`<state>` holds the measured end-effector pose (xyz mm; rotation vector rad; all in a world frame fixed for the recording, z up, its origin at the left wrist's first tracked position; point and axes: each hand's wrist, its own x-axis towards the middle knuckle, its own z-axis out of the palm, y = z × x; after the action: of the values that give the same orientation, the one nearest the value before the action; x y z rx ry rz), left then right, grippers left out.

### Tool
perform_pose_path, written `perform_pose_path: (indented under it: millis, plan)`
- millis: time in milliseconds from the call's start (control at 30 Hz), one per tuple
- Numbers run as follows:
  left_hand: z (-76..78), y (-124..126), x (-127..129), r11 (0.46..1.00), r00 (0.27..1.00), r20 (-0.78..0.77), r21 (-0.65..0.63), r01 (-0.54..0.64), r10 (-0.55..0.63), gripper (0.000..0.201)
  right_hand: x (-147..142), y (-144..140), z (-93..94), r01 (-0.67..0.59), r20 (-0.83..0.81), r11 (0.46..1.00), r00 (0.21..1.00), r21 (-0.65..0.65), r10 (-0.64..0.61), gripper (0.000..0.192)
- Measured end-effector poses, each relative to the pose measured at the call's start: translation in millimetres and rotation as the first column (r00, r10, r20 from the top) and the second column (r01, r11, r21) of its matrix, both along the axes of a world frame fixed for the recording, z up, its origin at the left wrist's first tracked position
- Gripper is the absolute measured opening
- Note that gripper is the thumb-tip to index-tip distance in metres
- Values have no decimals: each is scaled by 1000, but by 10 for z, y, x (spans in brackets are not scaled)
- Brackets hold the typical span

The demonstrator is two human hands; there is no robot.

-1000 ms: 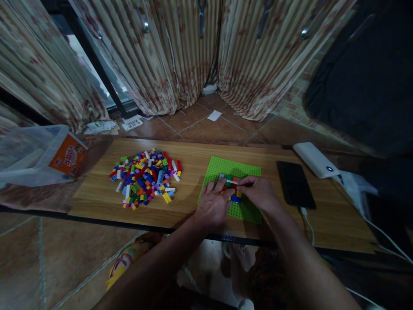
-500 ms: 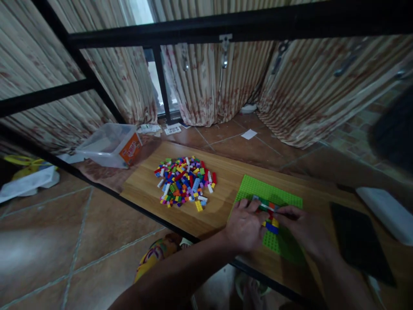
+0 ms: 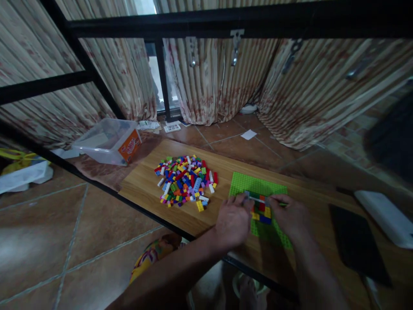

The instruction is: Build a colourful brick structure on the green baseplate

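A green baseplate lies on the wooden board, carrying a small build of toy bricks in red, yellow, blue and green. Across the build's far side runs a thin pale bar with grey ends. My left hand has its fingers closed at the bar's left end, partly covering the build. At the opposite end, my right hand pinches with thumb and forefinger by the bar's right end. Both hands hide their fingertips in part. A pile of mixed bricks is left of the plate.
A clear plastic box with an orange label stands at the far left. Right of the plate lie a dark flat slab and a white oblong object. A black frame bar crosses above, before striped curtains.
The baseplate has slid left towards the brick pile, and both hands have moved left with it. More of the pale bar and the build now shows between the hands.
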<state>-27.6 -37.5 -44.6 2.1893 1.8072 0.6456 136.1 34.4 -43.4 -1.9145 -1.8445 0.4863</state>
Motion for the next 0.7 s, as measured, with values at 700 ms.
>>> perform_pose_path:
  millis: [700]
  plan:
    - [143,527,-1146,855,208,949,-102,-508,237,17,-1148,-634,-98,-605,-175,783,764,143,621,25]
